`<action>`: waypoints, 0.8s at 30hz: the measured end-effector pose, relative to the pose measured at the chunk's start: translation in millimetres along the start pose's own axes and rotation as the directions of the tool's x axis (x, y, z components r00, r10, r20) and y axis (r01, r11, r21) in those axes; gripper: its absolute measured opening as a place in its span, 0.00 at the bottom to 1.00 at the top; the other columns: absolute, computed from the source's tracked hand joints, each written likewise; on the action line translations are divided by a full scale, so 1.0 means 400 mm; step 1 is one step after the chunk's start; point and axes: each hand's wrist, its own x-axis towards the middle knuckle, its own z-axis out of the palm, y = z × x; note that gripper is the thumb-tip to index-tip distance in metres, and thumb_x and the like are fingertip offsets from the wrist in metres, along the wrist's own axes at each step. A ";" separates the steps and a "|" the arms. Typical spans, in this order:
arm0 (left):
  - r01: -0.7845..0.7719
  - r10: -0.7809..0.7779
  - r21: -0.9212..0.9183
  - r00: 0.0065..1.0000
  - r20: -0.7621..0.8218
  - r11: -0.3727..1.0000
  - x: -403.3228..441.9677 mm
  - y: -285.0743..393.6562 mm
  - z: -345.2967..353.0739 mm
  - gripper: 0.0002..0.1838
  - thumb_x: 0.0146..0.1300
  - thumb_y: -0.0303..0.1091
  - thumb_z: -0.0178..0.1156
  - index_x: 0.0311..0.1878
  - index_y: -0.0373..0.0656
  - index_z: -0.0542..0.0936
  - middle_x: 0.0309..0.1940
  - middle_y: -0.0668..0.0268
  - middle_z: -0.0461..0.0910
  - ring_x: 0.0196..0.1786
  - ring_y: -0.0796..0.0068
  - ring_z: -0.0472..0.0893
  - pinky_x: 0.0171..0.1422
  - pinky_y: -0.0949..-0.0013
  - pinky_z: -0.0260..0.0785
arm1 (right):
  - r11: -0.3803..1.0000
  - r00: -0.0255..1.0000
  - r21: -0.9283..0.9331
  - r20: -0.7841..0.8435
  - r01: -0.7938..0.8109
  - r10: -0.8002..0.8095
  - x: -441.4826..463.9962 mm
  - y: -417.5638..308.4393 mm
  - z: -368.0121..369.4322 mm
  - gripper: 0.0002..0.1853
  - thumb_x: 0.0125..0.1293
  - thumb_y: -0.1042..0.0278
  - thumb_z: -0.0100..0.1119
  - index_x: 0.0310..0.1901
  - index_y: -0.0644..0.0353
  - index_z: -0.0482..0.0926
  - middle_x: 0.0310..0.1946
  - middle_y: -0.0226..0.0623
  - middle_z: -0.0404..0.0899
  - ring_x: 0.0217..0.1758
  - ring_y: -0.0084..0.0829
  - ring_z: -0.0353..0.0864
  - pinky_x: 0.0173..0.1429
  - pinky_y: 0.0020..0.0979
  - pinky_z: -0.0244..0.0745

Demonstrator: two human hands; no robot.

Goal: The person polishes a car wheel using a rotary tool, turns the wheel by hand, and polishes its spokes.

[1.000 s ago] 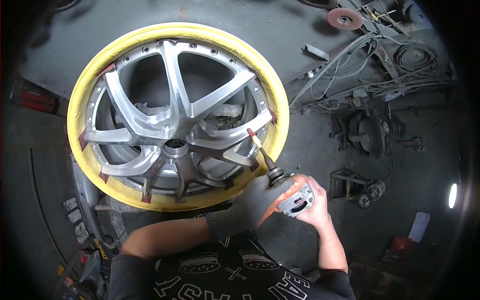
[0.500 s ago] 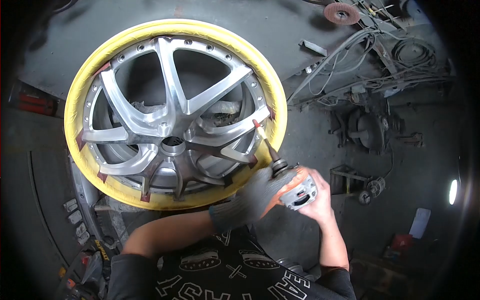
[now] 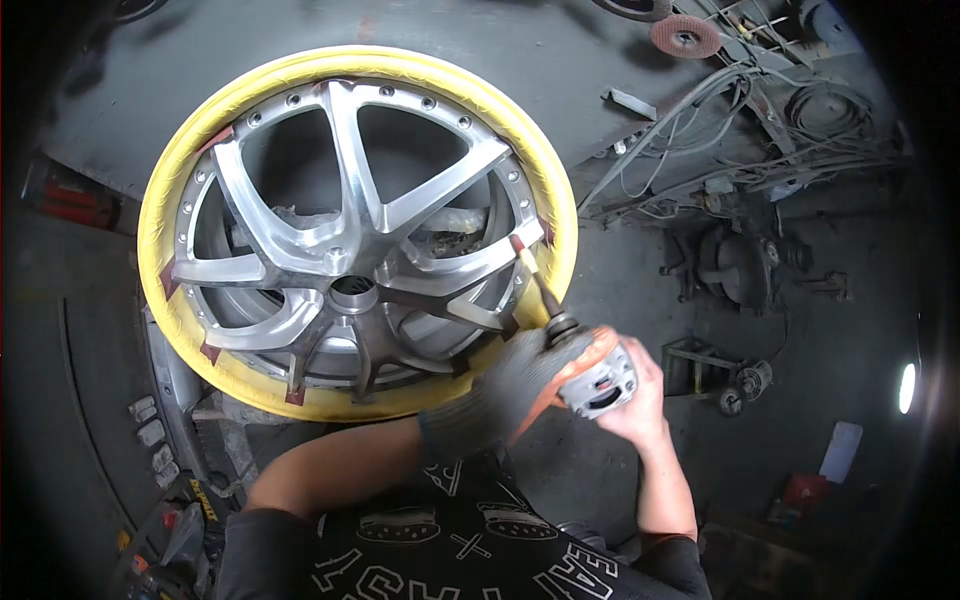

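Big wheel [image 3: 369, 240], power tool [image 3: 602, 390] at its side

The wheel sits before the person, yellow covering [image 3: 157, 230] round its edge; it looks heavy, stiff and slick, best gripped by its spokes [image 3: 450, 187]. The tool seems weighty, best held round its body. The gloved left hand [image 3: 520, 385], forearm across the chest, wraps its front; the bare right hand [image 3: 640, 395] its back.

At six o'clock, the black shirt [image 3: 450, 535] bears white outlined capitals [image 3: 378, 584]: an S reads clearly toward seven, an E and an A toward five; the full words are cut off or distorted. At eight o'clock, yellow lettering [image 3: 203, 498] on a dark object [image 3: 212, 514] looks like DEWALT, small and tilted.
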 end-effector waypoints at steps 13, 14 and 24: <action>-0.329 0.306 0.154 0.939 0.156 0.932 0.084 -0.097 -0.049 0.27 0.70 0.48 0.63 0.64 0.39 0.74 0.45 0.57 0.80 0.48 0.69 0.82 0.54 0.60 0.79 | 1.000 0.998 0.000 0.057 -0.023 0.023 0.024 0.032 -0.032 0.34 0.37 0.72 0.77 0.52 0.65 0.78 0.45 0.47 0.83 0.47 0.48 0.85 0.53 0.40 0.80; -0.390 0.366 0.163 0.918 0.154 0.906 0.070 -0.098 -0.054 0.26 0.70 0.46 0.63 0.64 0.40 0.75 0.44 0.59 0.81 0.47 0.70 0.82 0.54 0.60 0.79 | 1.000 0.998 0.010 0.056 -0.007 0.007 0.021 0.019 -0.026 0.34 0.37 0.72 0.77 0.52 0.65 0.78 0.45 0.48 0.83 0.46 0.49 0.85 0.52 0.40 0.80; -0.094 0.093 -0.014 0.994 -0.055 0.995 -0.107 -0.057 -0.064 0.15 0.71 0.44 0.63 0.46 0.40 0.82 0.39 0.74 0.79 0.43 0.84 0.76 0.51 0.71 0.70 | 0.998 0.986 0.066 0.165 0.022 -0.032 -0.024 -0.059 0.055 0.34 0.37 0.70 0.75 0.52 0.65 0.77 0.45 0.48 0.82 0.46 0.50 0.84 0.53 0.42 0.80</action>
